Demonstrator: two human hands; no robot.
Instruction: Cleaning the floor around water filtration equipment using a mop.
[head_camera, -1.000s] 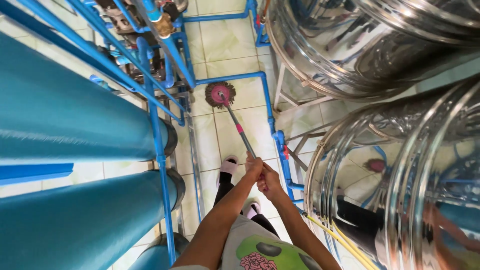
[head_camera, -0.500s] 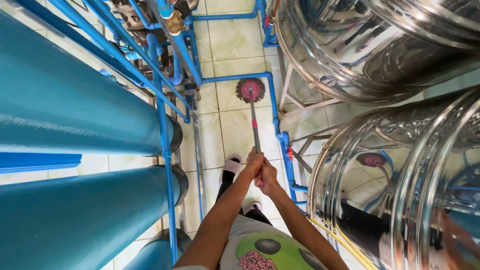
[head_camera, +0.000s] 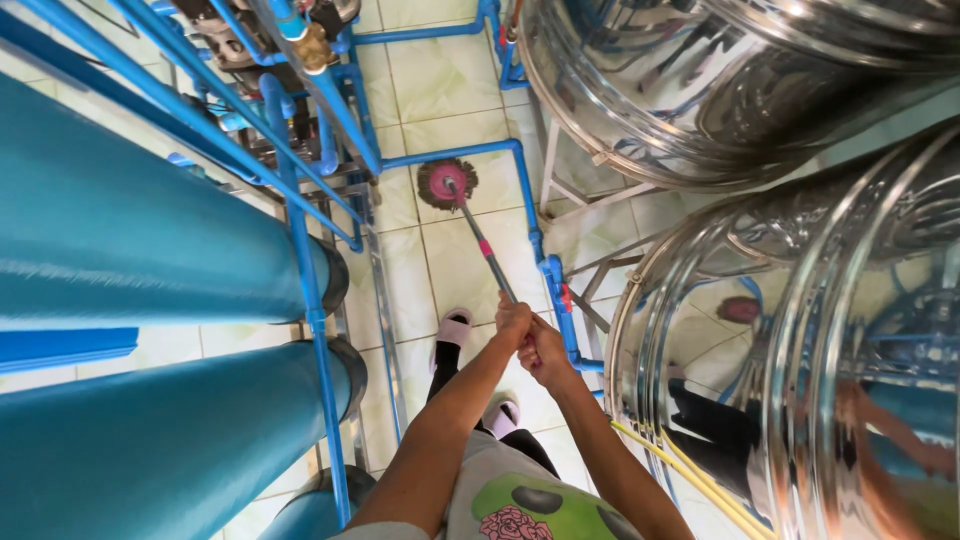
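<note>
I look straight down at a tiled floor (head_camera: 440, 85) between tanks. Both my hands grip the grey handle of a mop (head_camera: 482, 243). My left hand (head_camera: 512, 318) is higher on the handle, and my right hand (head_camera: 545, 352) closes just below it. The round pink mop head (head_camera: 446, 183) rests on the tiles ahead of my feet, close to a blue pipe (head_camera: 455, 153) that runs along the floor. My feet in pale slippers (head_camera: 454, 328) stand below the hands.
Large blue cylinders (head_camera: 130, 240) lie to the left behind a blue pipe frame (head_camera: 305, 260). Shiny steel tanks (head_camera: 790, 300) stand on the right. A blue pipe with a valve (head_camera: 556, 290) runs beside the mop. Yellow hoses (head_camera: 690, 475) lie at lower right.
The mop head has swept across the tiles, first to the right, then back left and farther from me. My hands stayed together on the handle.
</note>
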